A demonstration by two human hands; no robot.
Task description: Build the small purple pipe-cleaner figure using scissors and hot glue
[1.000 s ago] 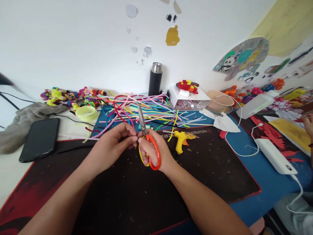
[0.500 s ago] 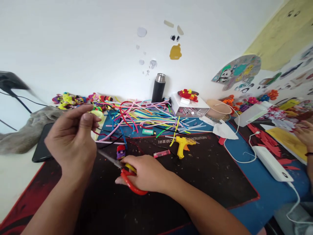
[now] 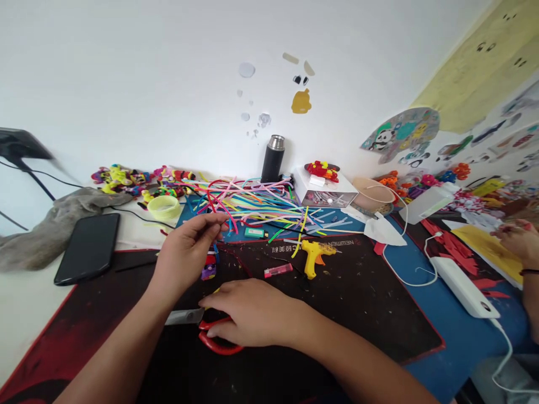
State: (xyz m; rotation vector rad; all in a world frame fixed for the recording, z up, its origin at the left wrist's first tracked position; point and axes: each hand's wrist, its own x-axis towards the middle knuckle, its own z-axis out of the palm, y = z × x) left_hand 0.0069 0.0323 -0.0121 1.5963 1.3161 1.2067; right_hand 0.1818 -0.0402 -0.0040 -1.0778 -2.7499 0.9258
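My left hand (image 3: 189, 249) hovers above the mat's back edge, thumb and fingertips pinched together. Whatever lies in that pinch is too thin to make out. My right hand (image 3: 256, 314) has its fingers around the red handles of a pair of scissors (image 3: 221, 347), low over the black mat. The blades point left and pass behind my left forearm. A small purple and red fuzzy piece (image 3: 208, 270) lies between both hands. A dark thin strip (image 3: 135, 266) lies left of my left wrist.
Colourful pipe cleaners (image 3: 252, 202) are heaped behind the mat (image 3: 357, 314). A yellow glue gun (image 3: 314, 258), pink lighter (image 3: 278, 270), phone (image 3: 87, 247), yellow-green bowl (image 3: 163, 207), black flask (image 3: 273, 160) and white power bank (image 3: 465, 287) stand around. Another person's hand (image 3: 516, 241) is at far right.
My left hand has moved right and lower, uncovering the phone and bowl. The scissors have come down slightly, their blades turning from slanting up-left to pointing nearly straight left.
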